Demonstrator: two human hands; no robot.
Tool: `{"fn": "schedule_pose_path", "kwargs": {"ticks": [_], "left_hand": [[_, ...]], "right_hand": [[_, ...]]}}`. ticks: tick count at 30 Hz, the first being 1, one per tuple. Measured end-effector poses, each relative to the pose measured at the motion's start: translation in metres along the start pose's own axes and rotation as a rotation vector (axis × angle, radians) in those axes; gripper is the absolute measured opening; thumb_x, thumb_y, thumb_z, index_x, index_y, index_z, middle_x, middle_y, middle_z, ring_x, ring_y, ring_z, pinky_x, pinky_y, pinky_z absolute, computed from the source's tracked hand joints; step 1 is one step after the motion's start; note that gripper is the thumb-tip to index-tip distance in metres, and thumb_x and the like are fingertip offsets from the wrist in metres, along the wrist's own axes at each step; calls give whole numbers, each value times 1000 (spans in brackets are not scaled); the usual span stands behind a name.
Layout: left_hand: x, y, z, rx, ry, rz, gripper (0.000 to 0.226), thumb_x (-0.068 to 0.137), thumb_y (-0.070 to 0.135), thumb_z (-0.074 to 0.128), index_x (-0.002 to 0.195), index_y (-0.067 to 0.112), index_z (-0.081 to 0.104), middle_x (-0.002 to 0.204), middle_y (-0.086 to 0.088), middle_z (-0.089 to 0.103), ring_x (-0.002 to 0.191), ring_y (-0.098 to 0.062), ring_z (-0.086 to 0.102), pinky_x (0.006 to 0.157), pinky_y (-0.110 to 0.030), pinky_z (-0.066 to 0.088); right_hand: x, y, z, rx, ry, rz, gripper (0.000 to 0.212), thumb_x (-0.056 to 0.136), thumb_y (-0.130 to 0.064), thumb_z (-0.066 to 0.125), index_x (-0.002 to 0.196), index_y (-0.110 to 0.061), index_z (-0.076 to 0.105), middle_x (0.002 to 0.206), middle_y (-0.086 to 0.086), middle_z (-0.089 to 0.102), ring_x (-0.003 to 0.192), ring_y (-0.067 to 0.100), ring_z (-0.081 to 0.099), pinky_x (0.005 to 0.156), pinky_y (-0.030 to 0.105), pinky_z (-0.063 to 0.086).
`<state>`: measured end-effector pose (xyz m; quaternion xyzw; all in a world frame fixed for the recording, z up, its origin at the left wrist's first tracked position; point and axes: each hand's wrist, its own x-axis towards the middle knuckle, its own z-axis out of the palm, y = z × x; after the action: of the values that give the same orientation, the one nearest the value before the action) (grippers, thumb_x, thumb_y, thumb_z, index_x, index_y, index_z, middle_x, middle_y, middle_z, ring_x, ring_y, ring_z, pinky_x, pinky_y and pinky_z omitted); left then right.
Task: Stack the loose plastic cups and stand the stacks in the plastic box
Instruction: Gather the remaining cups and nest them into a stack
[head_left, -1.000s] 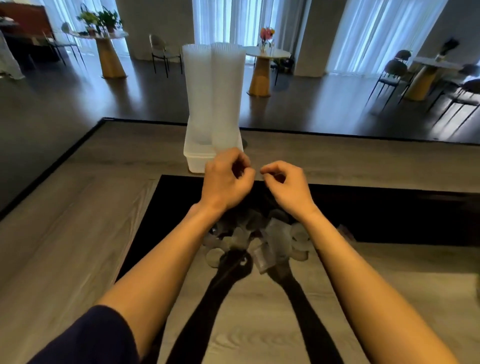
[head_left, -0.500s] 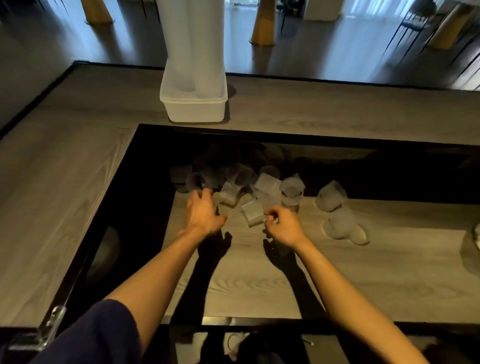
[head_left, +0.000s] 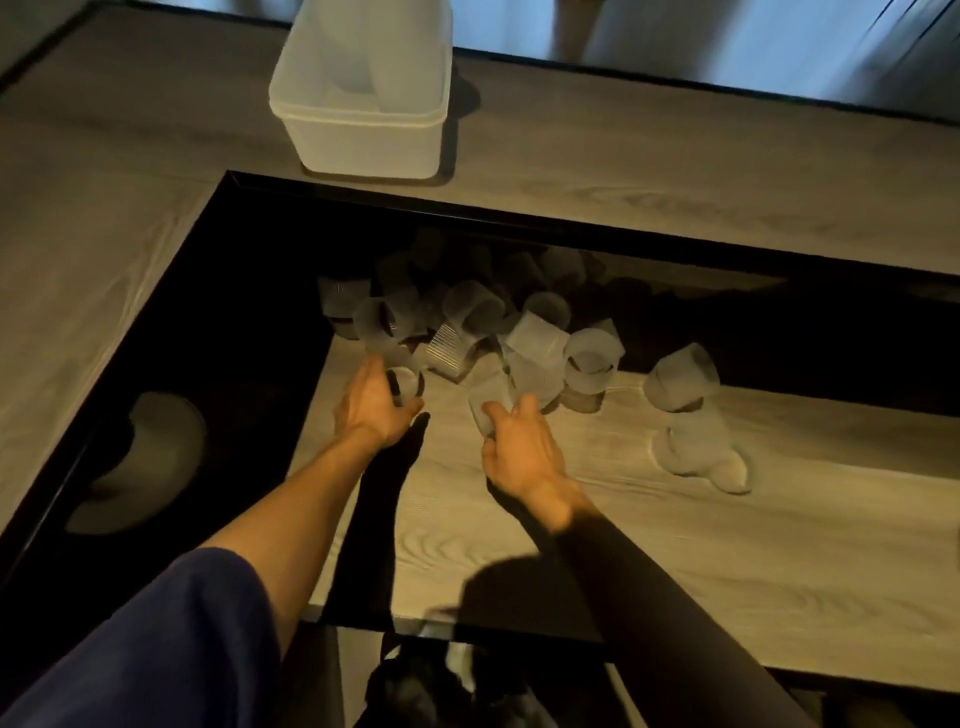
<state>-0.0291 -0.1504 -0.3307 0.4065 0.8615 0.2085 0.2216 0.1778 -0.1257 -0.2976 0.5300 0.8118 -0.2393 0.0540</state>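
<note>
Head view | loose cups (head_left: 467, 322) heaped in the dark-rimmed recess of the counter (head_left: 675, 519) | left hand (head_left: 371, 410) curled round one cup (head_left: 408, 382) | right hand (head_left: 524, 454) pinching another cup (head_left: 488, 410) at the heap's near side | plastic box (head_left: 363, 140) holding stacks (head_left: 374, 67), near the far edge

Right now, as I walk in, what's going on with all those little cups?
A person is gathering loose plastic cups from a pile lying in the table's sunken middle. The left hand grips one cup at the pile's near edge, and the right hand pinches a second cup beside it. Stacks already stand in the plastic box on the far ledge. Many cups remain unstacked, with stray cups off to the right.
</note>
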Motion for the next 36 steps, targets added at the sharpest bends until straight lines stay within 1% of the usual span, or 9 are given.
{"fn": "schedule_pose_path", "kwargs": {"ticks": [5,9,14,20,22,26,31,34,36], "left_hand": [[-23,3,5,92,13,38,63,89,32,74,142,14,44,141,-11,48,128,-34,52,103,-50,48],[-48,-1,10,-4,-67,62,76,86,34,76,149,13,38,148,-8,40,129,-33,52,104,-44,48],[-70,-10,12,-74,-121,112,89,82,34,80,155,14,33,153,-5,39,134,-27,50,106,-37,46],[-79,-12,12,-215,-242,210,102,74,32,87,158,17,31,154,-6,45,137,-24,49,107,-31,45],[-81,-12,12,-249,-267,201,103,74,28,85,159,18,28,156,-8,45,142,-25,46,113,-34,43],[-86,-11,15,-250,-277,241,97,76,30,85,156,21,32,148,-3,53,135,-21,52,101,-23,41],[-86,-10,17,-175,-302,286,100,70,37,90,153,20,37,151,-2,49,135,-21,51,110,-33,45],[-86,-7,20,-134,-315,342,90,70,36,88,148,17,45,144,-3,52,130,-21,54,109,-32,46],[-86,-2,24,-117,-306,362,85,72,32,88,145,16,48,142,-3,52,128,-21,54,106,-26,43]], "right_hand": [[-15,2,10,117,73,-60,25,98,-23,61,122,-21,63,143,6,40,119,25,56,96,36,54],[-20,-2,13,206,157,-73,15,98,-14,57,111,-19,63,113,2,62,96,22,63,75,31,50],[-32,-13,7,364,317,-129,14,100,-15,56,109,-24,50,89,-8,59,75,13,59,61,33,49],[-39,-27,8,148,177,-338,45,98,-16,55,141,-27,51,132,1,62,111,24,64,89,42,57],[-39,-27,12,105,167,-345,48,94,-13,57,140,-28,55,130,1,62,110,25,64,89,43,57],[-38,-25,14,52,169,-312,42,91,-10,60,129,-25,66,115,3,65,101,28,65,82,43,57],[-39,-11,23,-168,11,-227,27,96,-18,62,121,-23,72,116,4,63,106,28,64,83,39,54],[-41,5,27,-34,-105,-269,29,99,-16,56,122,-23,72,123,3,62,113,28,61,95,40,53],[-44,19,21,131,-50,-245,37,98,-12,54,130,-23,68,132,0,59,119,20,58,103,35,49]]}}
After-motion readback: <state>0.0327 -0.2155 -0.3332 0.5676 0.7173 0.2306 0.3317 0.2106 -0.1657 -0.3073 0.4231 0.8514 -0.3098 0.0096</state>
